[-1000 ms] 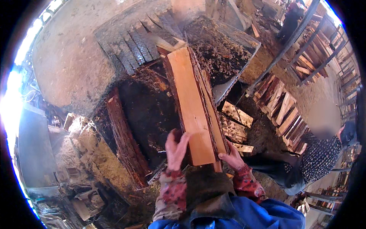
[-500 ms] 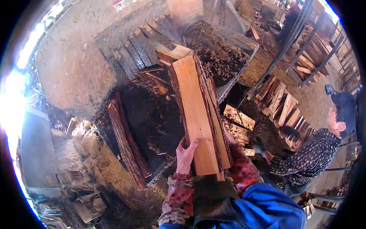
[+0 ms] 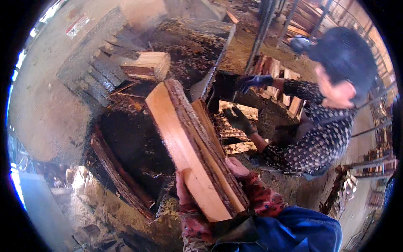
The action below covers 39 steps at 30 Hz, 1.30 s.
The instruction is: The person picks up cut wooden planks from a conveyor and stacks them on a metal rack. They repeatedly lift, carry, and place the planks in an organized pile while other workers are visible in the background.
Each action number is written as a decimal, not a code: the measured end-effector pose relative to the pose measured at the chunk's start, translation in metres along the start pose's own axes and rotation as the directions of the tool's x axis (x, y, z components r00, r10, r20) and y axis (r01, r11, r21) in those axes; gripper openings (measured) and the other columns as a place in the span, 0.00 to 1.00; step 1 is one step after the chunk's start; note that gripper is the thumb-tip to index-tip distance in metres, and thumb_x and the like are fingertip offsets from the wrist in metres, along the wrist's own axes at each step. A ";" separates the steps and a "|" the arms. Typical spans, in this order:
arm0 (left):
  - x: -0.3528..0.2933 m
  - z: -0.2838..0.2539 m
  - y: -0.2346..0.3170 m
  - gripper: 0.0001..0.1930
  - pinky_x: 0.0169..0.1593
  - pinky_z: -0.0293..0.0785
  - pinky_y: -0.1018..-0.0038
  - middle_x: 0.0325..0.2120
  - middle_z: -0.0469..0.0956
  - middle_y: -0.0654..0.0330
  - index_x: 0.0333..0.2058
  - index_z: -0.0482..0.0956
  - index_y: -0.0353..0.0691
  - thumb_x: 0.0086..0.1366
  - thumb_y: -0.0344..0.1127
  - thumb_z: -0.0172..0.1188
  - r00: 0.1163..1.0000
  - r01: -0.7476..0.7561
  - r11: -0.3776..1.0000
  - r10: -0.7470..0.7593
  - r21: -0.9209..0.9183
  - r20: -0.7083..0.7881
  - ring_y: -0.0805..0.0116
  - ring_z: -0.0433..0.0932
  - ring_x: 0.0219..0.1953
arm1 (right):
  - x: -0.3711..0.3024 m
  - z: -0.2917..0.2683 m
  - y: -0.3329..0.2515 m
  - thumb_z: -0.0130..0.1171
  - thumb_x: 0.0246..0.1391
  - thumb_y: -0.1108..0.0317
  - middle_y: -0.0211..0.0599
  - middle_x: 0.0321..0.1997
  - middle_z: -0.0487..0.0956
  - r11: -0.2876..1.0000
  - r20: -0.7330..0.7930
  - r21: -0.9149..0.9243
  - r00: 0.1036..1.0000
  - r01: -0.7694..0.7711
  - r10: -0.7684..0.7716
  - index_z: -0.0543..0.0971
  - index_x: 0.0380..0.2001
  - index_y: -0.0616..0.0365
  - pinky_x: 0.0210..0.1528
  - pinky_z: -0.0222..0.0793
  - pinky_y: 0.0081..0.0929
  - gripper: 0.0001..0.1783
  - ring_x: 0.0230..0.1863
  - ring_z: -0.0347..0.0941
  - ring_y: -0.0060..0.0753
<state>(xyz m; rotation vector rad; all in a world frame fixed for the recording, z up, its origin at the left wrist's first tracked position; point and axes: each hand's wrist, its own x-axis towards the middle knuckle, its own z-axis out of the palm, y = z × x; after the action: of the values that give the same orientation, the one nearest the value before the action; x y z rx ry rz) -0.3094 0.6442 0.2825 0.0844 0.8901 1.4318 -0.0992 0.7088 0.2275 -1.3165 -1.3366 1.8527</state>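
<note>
Between my two hands is a stack of sawn wooden boards (image 3: 180, 153) with rough bark edges, tilted with its far end to the left. My left hand (image 3: 182, 190) grips the left side near the close end; its fingers are partly hidden by the wood. On the opposite side, my right hand (image 3: 237, 167) presses against the boards, its fingertips partly out of sight. Beyond the far end lies a squared wood block (image 3: 153, 66) beside dark metal slats (image 3: 100, 75).
A co-worker (image 3: 319, 126) in dark gloves leans in close on the right, hands spread over pale boards (image 3: 238, 110). Long bark strips (image 3: 119, 172) lie at left across a dark opening. A metal-edged tray (image 3: 218, 54) holds bark debris. Stacked wood (image 3: 289, 75) stands behind.
My view has turned right. The boards have come closer and tilted leftward, leaving the wood block behind. The co-worker has leaned in and reached both gloved hands toward the pale boards.
</note>
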 end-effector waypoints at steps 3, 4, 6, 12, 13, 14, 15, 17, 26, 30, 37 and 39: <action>-0.015 0.006 0.004 0.30 0.51 0.70 0.64 0.49 0.70 0.51 0.57 0.61 0.35 0.65 0.53 0.45 0.989 -0.148 0.984 0.144 0.103 0.044 0.57 0.73 0.47 | -0.017 0.021 0.002 0.44 0.56 0.38 0.32 0.26 0.74 0.992 -0.037 0.035 0.992 0.123 -0.121 0.76 0.34 0.69 0.31 0.63 0.29 0.37 0.29 0.66 0.24; -0.036 0.018 0.008 0.31 0.51 0.70 0.64 0.49 0.70 0.51 0.57 0.60 0.35 0.63 0.54 0.46 0.996 -0.060 0.997 0.062 -0.044 0.057 0.57 0.73 0.47 | -0.030 0.030 -0.016 0.46 0.54 0.36 0.33 0.27 0.75 0.992 0.029 0.103 0.996 0.077 -0.080 0.76 0.35 0.69 0.32 0.64 0.28 0.38 0.30 0.67 0.24; -0.047 -0.035 -0.006 0.34 0.57 0.61 0.63 0.54 0.65 0.52 0.59 0.57 0.38 0.63 0.57 0.44 0.993 -0.074 0.994 0.065 0.087 0.097 0.56 0.66 0.54 | -0.055 0.040 -0.011 0.47 0.55 0.37 0.31 0.27 0.75 0.984 0.030 0.116 0.990 0.133 -0.137 0.76 0.36 0.69 0.32 0.64 0.28 0.37 0.30 0.67 0.23; -0.102 -0.076 -0.012 0.34 0.55 0.63 0.62 0.52 0.64 0.52 0.57 0.59 0.37 0.60 0.56 0.46 0.983 -0.179 0.968 0.166 0.175 0.083 0.57 0.66 0.52 | -0.127 0.068 -0.018 0.51 0.53 0.39 0.30 0.30 0.75 0.988 0.063 0.097 0.990 0.116 -0.122 0.75 0.42 0.68 0.33 0.64 0.25 0.36 0.33 0.66 0.21; -0.117 -0.067 -0.008 0.31 0.51 0.68 0.64 0.46 0.69 0.51 0.54 0.62 0.35 0.60 0.53 0.48 0.974 -0.225 0.951 0.222 0.212 0.039 0.59 0.70 0.47 | -0.142 0.072 -0.020 0.51 0.53 0.38 0.30 0.31 0.75 0.983 0.059 0.122 0.987 0.139 -0.147 0.74 0.44 0.68 0.34 0.64 0.25 0.37 0.34 0.66 0.21; -0.132 -0.060 -0.004 0.32 0.51 0.67 0.62 0.46 0.68 0.50 0.54 0.61 0.34 0.59 0.53 0.48 0.967 -0.253 0.942 0.246 0.222 0.060 0.57 0.69 0.48 | -0.156 0.077 -0.023 0.52 0.53 0.38 0.30 0.32 0.75 0.968 0.057 0.161 0.978 0.191 -0.202 0.74 0.44 0.68 0.35 0.65 0.24 0.37 0.35 0.67 0.20; -0.147 -0.053 0.000 0.32 0.52 0.67 0.61 0.47 0.67 0.48 0.54 0.61 0.33 0.59 0.52 0.49 0.959 -0.282 0.931 0.271 0.232 0.078 0.55 0.68 0.49 | -0.170 0.081 -0.028 0.53 0.52 0.38 0.29 0.33 0.76 0.950 0.049 0.198 0.965 0.242 -0.256 0.74 0.44 0.68 0.36 0.65 0.23 0.37 0.36 0.67 0.19; -0.167 -0.042 0.005 0.36 0.54 0.64 0.60 0.50 0.64 0.49 0.56 0.58 0.35 0.57 0.57 0.50 0.945 -0.326 0.914 0.309 0.244 0.107 0.55 0.65 0.52 | -0.198 0.084 -0.037 0.54 0.52 0.39 0.29 0.36 0.76 0.912 0.041 0.254 0.939 0.321 -0.342 0.73 0.45 0.68 0.39 0.65 0.22 0.37 0.38 0.67 0.19; -0.207 0.037 -0.050 0.44 0.56 0.64 0.58 0.58 0.57 0.47 0.60 0.54 0.35 0.57 0.65 0.50 0.895 -0.227 0.955 0.126 0.192 0.429 0.53 0.61 0.57 | -0.316 0.029 -0.025 0.57 0.52 0.44 0.32 0.49 0.73 0.786 -0.154 0.369 0.867 0.496 -0.474 0.65 0.55 0.67 0.51 0.62 0.22 0.39 0.48 0.64 0.21; -0.203 0.071 -0.122 0.45 0.58 0.59 0.56 0.57 0.59 0.47 0.61 0.49 0.34 0.56 0.63 0.48 0.818 -0.042 0.903 -0.214 0.427 0.534 0.51 0.61 0.56 | -0.372 -0.017 0.022 0.57 0.50 0.41 0.33 0.52 0.71 0.757 -0.328 0.395 0.849 0.521 -0.414 0.63 0.57 0.68 0.55 0.59 0.22 0.44 0.52 0.63 0.23; -0.253 0.195 -0.329 0.40 0.53 0.67 0.58 0.46 0.68 0.47 0.57 0.56 0.32 0.52 0.51 0.60 0.794 0.248 0.747 -0.522 0.617 0.312 0.54 0.71 0.47 | -0.495 -0.141 0.133 0.43 0.63 0.52 0.23 0.37 0.74 0.859 -0.778 0.309 0.627 0.408 -0.019 0.74 0.42 0.66 0.45 0.63 0.22 0.24 0.41 0.64 0.16; -0.247 0.211 -0.397 0.36 0.50 0.71 0.62 0.45 0.69 0.48 0.55 0.58 0.31 0.54 0.49 0.59 0.678 0.322 0.673 -0.654 0.666 0.334 0.55 0.72 0.45 | -0.529 -0.177 0.170 0.42 0.63 0.52 0.23 0.34 0.74 0.870 -0.829 0.357 0.545 0.340 0.127 0.75 0.39 0.67 0.42 0.64 0.22 0.25 0.37 0.64 0.17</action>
<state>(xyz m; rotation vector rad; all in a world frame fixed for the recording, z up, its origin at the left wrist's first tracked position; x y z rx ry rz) 0.1622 0.4465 0.3269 0.6224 0.7288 0.5017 0.2994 0.2872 0.2823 -1.4734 -0.3671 1.0429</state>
